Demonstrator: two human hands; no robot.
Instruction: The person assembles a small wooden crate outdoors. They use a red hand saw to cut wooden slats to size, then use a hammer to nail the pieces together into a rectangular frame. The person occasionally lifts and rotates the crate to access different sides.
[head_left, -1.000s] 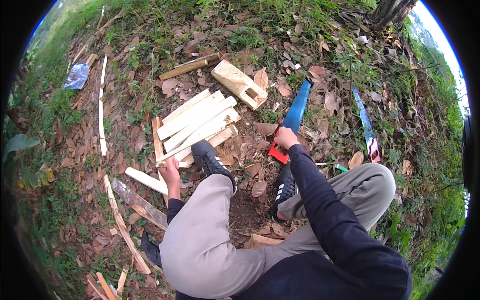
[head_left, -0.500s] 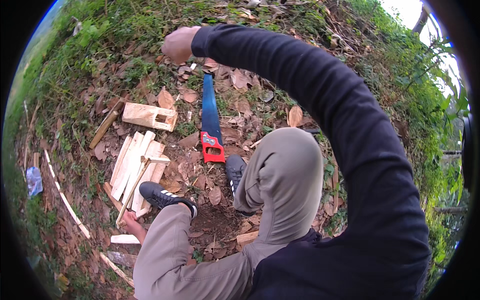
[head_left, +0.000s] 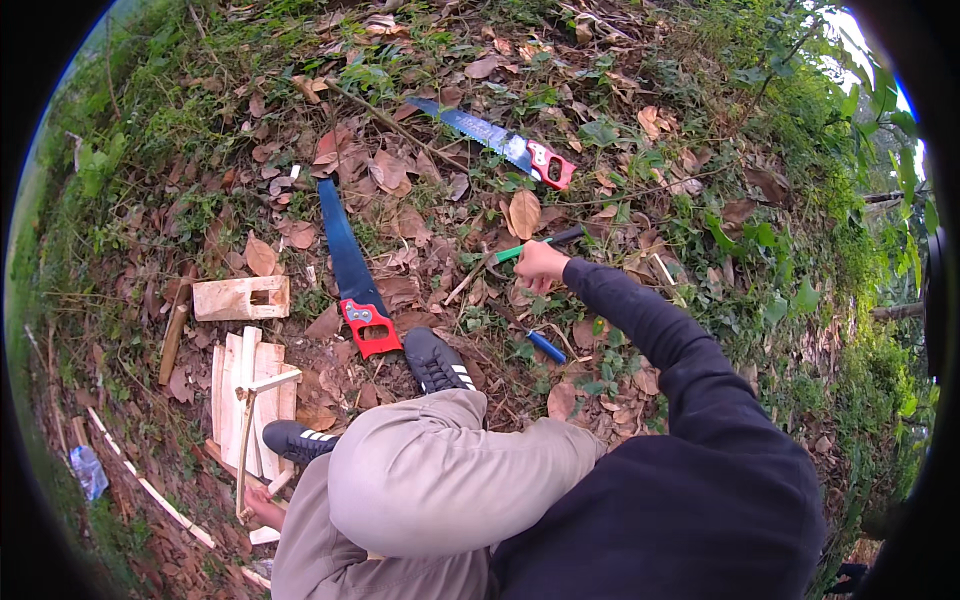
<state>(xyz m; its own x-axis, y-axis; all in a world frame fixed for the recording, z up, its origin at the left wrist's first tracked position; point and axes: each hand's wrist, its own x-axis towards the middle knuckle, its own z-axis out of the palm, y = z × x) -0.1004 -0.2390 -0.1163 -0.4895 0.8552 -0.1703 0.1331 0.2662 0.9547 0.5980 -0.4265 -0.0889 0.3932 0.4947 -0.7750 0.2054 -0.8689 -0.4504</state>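
Head view: right hand is sitting right of center, over the middle of a green-and-black tool. Tool is lying directly under that hand, its green part showing to the hand's left, its black end to the upper right. Long axis is running from lower left to upper right, slightly tilted, crossing the line of the right forearm. Right hand is clearly the nearer one. Fingers are curling down, but the palm is hiding the contact; cannot tell whether they are gripping the shaft or just touching it.

Left hand is gripping the lower end of some joined wooden sticks at lower left, well apart from the tool; leg is partly blocking it.

Surface: ground is showing uneven leaf litter and low weeds, no flat support. Room around the right hand: blue-handled tool is lying below it, near; one red-handled saw is lying above, another saw left of center. Farther left, a notched wooden block is lying just above pale slats. Right shoe is resting just beside the second saw's handle.
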